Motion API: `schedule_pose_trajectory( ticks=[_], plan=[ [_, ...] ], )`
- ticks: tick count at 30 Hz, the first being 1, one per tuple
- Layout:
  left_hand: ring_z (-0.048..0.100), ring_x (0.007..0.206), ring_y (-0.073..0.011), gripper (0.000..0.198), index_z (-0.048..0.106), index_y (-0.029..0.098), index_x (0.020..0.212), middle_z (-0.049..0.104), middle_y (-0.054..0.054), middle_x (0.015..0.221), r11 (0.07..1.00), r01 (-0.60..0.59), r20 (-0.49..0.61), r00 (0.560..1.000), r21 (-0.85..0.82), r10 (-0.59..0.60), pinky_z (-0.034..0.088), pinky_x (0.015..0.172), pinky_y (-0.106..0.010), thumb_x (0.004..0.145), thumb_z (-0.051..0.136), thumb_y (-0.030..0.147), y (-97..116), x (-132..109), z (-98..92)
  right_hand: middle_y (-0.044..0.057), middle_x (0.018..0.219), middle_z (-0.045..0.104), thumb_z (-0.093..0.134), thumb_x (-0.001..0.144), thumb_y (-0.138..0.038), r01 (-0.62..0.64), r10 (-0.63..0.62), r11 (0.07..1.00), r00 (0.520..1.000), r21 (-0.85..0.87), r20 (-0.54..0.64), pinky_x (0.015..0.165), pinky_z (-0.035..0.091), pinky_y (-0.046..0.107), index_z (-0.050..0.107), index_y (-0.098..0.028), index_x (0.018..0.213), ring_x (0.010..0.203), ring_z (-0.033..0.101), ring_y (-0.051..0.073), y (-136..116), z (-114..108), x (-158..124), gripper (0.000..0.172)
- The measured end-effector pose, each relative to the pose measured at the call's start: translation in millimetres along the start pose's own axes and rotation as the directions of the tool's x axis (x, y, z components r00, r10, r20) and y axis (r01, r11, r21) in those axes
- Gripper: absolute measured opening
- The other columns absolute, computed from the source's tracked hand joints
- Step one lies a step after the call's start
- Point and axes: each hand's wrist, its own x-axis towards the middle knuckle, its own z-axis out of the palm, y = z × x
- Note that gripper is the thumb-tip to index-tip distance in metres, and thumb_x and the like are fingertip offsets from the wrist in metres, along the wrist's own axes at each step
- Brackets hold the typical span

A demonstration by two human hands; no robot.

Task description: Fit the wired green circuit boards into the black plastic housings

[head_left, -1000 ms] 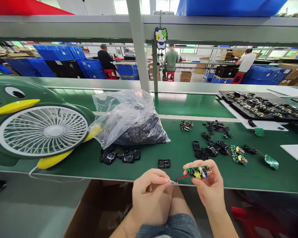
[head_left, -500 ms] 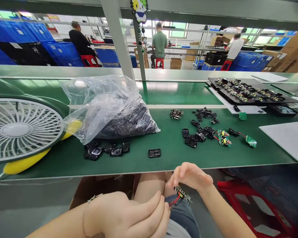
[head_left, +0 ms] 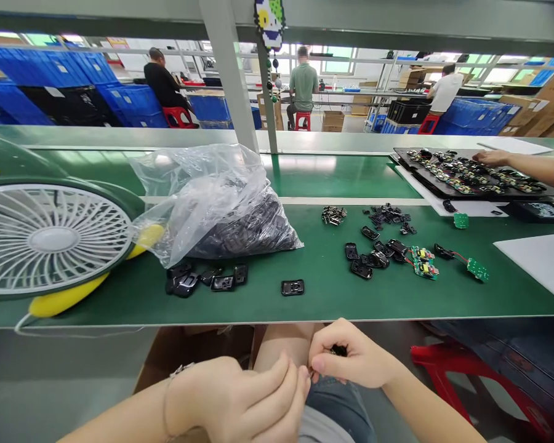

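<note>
My left hand (head_left: 253,394) is closed in a pinch over my lap; whatever its fingertips hold is hidden. Fingertips almost touching it, my right hand (head_left: 351,354) curls around a small circuit board (head_left: 338,350), of which only a dark bit shows inside the curl. On the green bench just ahead lies a single black plastic shell (head_left: 292,287). More black shells (head_left: 367,261) are grouped to the right, beside green circuit boards (head_left: 423,263) with red wires. Another group of black shells (head_left: 187,283) lies in front of the clear bag (head_left: 240,221), which is full of black parts.
A green fan (head_left: 53,239) stands at left. Metal pins (head_left: 334,215) and small black pieces (head_left: 388,215) lie in piles. A black tray (head_left: 466,175) holds several assemblies, with a co-worker's hand (head_left: 492,158) over it. A red stool (head_left: 443,375) is at lower right.
My right hand has closed around the circuit board and come nearer my left fingertips. A co-worker's hand has appeared over the tray. The view has shifted slightly.
</note>
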Motion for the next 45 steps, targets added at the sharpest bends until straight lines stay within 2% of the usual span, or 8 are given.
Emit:
schedule_pose_trajectory(
  ticks=[7,14,18,21,24,26,31,45],
  plan=[
    [0.073,0.066,-0.0269,0.032,0.074,0.026,0.080,0.075,-0.001,0.071,0.974,-0.133,-0.049,0.988,0.181,0.144,0.065,0.060,-0.027,0.072,0.067,-0.004,-6,-3,2.7,-0.004,0.055,0.045,0.048,0.090,-0.050,0.038,-0.040,0.999,0.994,-0.026,-0.101,0.039,0.030,0.017,0.057,-0.016,0.071,0.041,0.038,0.005,-7,10,-2,0.040],
    [0.073,0.073,-0.0273,0.024,0.074,0.022,0.077,0.076,-0.004,0.076,0.854,-0.202,-0.118,0.950,0.479,0.291,0.064,0.074,-0.034,0.073,0.066,0.000,-16,-25,22.6,-0.004,0.057,0.046,0.049,0.091,-0.029,-0.027,-0.075,0.943,0.954,-0.331,-0.292,0.053,0.033,0.020,0.056,-0.016,0.066,0.056,0.039,0.009,-22,12,4,0.029],
    [0.073,0.082,-0.0270,0.025,0.072,0.011,0.093,0.076,-0.012,0.085,0.842,-0.080,-0.248,0.937,0.534,0.247,0.061,0.082,-0.035,0.078,0.056,0.000,-22,-36,40.5,-0.004,0.056,0.046,0.047,0.092,-0.031,-0.083,-0.025,0.951,0.940,-0.299,-0.341,0.052,0.033,0.021,0.056,-0.016,0.067,0.054,0.040,0.009,-22,11,11,0.030],
    [0.070,0.091,-0.0266,0.033,0.065,0.015,0.110,0.074,-0.013,0.095,0.910,0.193,-0.452,0.892,0.367,-0.007,0.059,0.082,-0.037,0.080,0.056,0.004,-22,-38,57.4,-0.003,0.059,0.050,0.046,0.093,-0.033,-0.121,-0.013,0.929,0.934,-0.351,-0.357,0.054,0.034,0.022,0.059,-0.017,0.070,0.056,0.042,0.010,-20,8,14,0.031],
    [0.067,0.091,-0.0237,0.036,0.056,0.019,0.117,0.067,-0.014,0.108,0.875,0.474,-0.586,0.684,-0.097,-0.435,0.059,0.078,-0.036,0.082,0.061,0.014,-20,-38,71.2,-0.002,0.064,0.058,0.046,0.093,-0.032,-0.158,-0.003,0.886,0.939,-0.436,-0.345,0.057,0.036,0.022,0.063,-0.018,0.073,0.059,0.047,0.011,-18,6,14,0.030],
    [0.066,0.084,-0.0206,0.026,0.055,0.019,0.113,0.064,-0.012,0.106,0.741,0.518,-0.489,0.557,-0.427,-0.671,0.058,0.072,-0.032,0.087,0.055,0.022,-18,-35,75.2,0.000,0.069,0.064,0.047,0.093,-0.030,-0.157,-0.011,0.859,0.946,-0.487,-0.324,0.058,0.037,0.023,0.065,-0.019,0.076,0.062,0.051,0.012,-17,6,14,0.028],
    [0.055,0.062,-0.0148,0.029,0.058,0.019,0.072,0.059,-0.001,0.067,0.550,0.575,-0.200,0.559,-0.606,-0.805,0.045,0.059,-0.024,0.094,0.044,0.032,-17,-23,75.6,0.001,0.073,0.068,0.047,0.094,-0.029,-0.132,-0.049,0.792,0.960,-0.596,-0.277,0.061,0.040,0.025,0.067,-0.021,0.079,0.065,0.058,0.015,-14,5,13,0.026],
    [0.053,0.057,-0.0126,0.035,0.056,0.018,0.074,0.056,0.001,0.063,0.341,0.316,-0.188,0.428,-0.886,-0.884,0.043,0.057,-0.022,0.092,0.047,0.047,-24,-9,106.8,0.000,0.073,0.066,0.040,0.098,-0.030,-0.082,-0.054,0.874,0.963,-0.480,-0.263,0.066,0.042,0.023,0.061,-0.019,0.076,0.067,0.058,0.013,-7,-4,14,0.032]
  ],
)
